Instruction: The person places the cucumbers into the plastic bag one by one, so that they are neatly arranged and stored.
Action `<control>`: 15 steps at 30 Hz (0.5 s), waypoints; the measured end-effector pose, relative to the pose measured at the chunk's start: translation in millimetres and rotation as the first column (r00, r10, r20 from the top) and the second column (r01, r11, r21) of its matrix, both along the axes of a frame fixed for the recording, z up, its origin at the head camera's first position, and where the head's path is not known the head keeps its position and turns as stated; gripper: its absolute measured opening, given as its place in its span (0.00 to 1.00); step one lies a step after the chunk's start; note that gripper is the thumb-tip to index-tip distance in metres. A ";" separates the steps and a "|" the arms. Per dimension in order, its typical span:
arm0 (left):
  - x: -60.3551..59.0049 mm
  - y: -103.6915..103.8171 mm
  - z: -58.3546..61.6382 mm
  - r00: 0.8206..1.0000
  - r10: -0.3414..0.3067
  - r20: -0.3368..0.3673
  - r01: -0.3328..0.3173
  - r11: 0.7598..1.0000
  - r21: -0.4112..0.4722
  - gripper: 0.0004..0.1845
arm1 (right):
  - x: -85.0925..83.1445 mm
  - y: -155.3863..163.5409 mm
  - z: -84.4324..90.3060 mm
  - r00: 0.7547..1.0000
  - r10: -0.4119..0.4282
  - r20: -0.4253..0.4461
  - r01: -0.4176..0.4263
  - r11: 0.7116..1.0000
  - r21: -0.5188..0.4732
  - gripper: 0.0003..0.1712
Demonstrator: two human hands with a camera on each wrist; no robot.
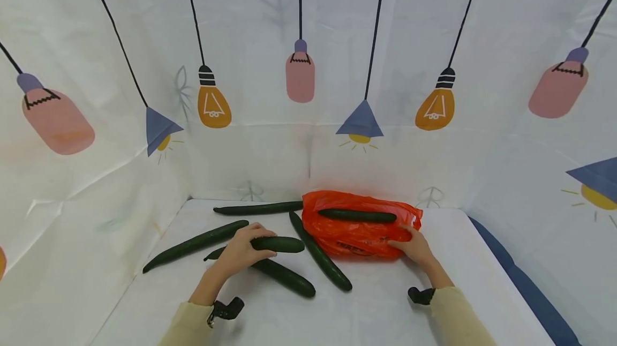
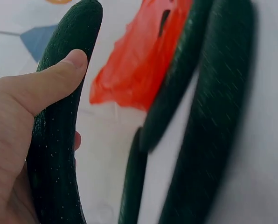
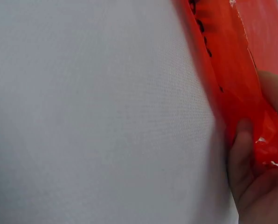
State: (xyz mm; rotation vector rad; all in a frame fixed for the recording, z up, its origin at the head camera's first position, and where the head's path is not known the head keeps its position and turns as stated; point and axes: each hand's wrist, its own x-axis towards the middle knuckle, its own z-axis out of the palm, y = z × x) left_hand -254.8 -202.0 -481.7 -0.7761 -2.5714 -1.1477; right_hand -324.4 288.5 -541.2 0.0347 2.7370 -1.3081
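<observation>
Left hand grips one cucumber, right hand pinches the orange plastic bag, so nothing's bagged yet, five more cucumbers loose.

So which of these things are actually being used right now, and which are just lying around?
In use:
left hand, gripping a cucumber
right hand, holding the orange plastic bag

Lying about:
cucumber on top of the bag
four more cucumbers on the white table, one being the long cucumber beside the bag
lamp-print backdrop
</observation>
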 end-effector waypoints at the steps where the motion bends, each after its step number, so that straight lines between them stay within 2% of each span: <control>1: -3.1 5.1 3.2 1.000 -0.002 0.002 0.002 1.000 -0.015 0.19 | -1.1 0.8 -0.6 1.000 -0.003 0.004 0.003 1.000 -0.012 0.45; 4: -12.7 20.5 13.2 1.000 -0.008 0.005 0.008 0.998 -0.060 0.19 | -4.0 2.3 -2.3 0.999 -0.030 0.021 0.032 0.997 -0.072 0.37; 7: -21.7 35.2 22.9 1.000 -0.019 0.019 0.020 0.995 -0.093 0.19 | -5.0 2.3 -3.7 0.998 -0.055 0.036 0.059 0.991 -0.117 0.33; 12: -36.0 59.6 34.6 0.996 -0.065 0.060 0.071 0.991 -0.115 0.19 | -3.3 -1.7 -3.4 0.998 -0.058 0.006 0.058 0.995 -0.086 0.34; 15: -44.6 75.3 38.3 0.993 -0.098 0.071 0.106 0.987 -0.119 0.19 | -3.4 -6.2 -0.9 0.999 -0.032 -0.033 0.030 0.998 -0.062 0.36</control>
